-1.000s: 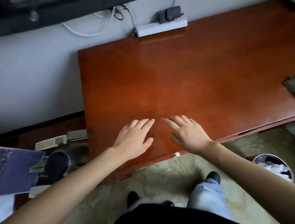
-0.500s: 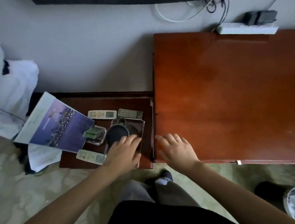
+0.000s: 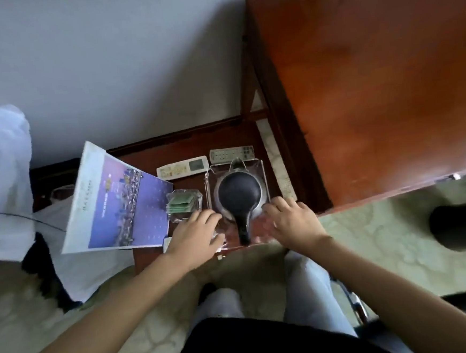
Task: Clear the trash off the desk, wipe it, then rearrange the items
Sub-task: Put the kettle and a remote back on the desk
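Kettle (image 3: 239, 196) sits loose on the clear tray (image 3: 262, 171), so an uneven lift by the left hand (image 3: 194, 232) and right hand (image 3: 294, 221), half-curled at its near sides with their hold on it unclear, could topple it.

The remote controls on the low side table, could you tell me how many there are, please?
2. The left remote lies behind the glass dish; the right remote lies behind the kettle. Another may be hidden under the booklet.
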`<state>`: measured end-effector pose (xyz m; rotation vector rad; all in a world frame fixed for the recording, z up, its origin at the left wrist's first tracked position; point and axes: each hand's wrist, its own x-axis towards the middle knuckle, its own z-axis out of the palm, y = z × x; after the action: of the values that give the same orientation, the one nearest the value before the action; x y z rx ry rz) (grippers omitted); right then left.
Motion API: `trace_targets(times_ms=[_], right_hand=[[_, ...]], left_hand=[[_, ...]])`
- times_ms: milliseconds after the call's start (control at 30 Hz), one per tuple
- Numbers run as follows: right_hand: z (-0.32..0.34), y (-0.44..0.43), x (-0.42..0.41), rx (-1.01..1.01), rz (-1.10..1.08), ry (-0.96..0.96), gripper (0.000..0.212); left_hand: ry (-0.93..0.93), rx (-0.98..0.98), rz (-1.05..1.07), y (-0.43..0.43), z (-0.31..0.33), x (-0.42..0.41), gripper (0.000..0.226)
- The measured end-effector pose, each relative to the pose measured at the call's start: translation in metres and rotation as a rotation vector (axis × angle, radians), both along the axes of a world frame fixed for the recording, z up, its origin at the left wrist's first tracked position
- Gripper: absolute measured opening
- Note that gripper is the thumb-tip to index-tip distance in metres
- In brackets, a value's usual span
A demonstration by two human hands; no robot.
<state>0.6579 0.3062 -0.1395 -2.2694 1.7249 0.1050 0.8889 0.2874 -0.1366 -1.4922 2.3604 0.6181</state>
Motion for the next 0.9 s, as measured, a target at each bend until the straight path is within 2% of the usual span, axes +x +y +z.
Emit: trace_targets(times_ms=[67, 133, 200, 300, 467, 533, 600, 733, 900], right_hand=[[-0.014, 0.007, 0.022, 0.053, -0.117, -0.040, 0.042], [-0.025, 0.015, 0.042, 0.108, -0.274, -0.093, 0.056], [-0.033, 0.022, 0.061, 0.119, -0.444, -0.207, 0.061], [-0.048, 0.032, 0.081, 0.083, -0.651, -0.395, 0.056], [-0.084, 0.048, 0.104, -0.002, -0.829, -0.619, 0.046], [-0.094, 0.048, 0.106, -0.011, -0.864, -0.732, 0.032], [-0.102, 0.048, 0.103, -0.003, -0.842, -0.859, 0.027], [-0.112, 0.048, 0.096, 0.036, -0.740, -1.047, 0.028], [-0.107, 0.044, 0.081, 0.031, -0.680, -1.137, 0.035]], left_hand=[[0.005, 0.000, -0.076, 0.004, -0.021, 0.025, 0.062], [-0.001, 0.025, -0.143, 0.010, -0.044, 0.044, 0.057], [-0.022, 0.050, -0.217, 0.015, -0.068, 0.056, 0.059], [-0.036, 0.041, -0.323, 0.015, -0.100, 0.063, 0.065], [-0.061, -0.038, -0.440, 0.012, -0.148, 0.071, 0.072], [-0.063, -0.038, -0.445, 0.011, -0.159, 0.076, 0.075], [-0.054, -0.033, -0.432, 0.011, -0.168, 0.082, 0.077], [-0.012, -0.034, -0.431, 0.007, -0.176, 0.090, 0.082], [0.060, 0.036, -0.399, 0.002, -0.171, 0.097, 0.087]])
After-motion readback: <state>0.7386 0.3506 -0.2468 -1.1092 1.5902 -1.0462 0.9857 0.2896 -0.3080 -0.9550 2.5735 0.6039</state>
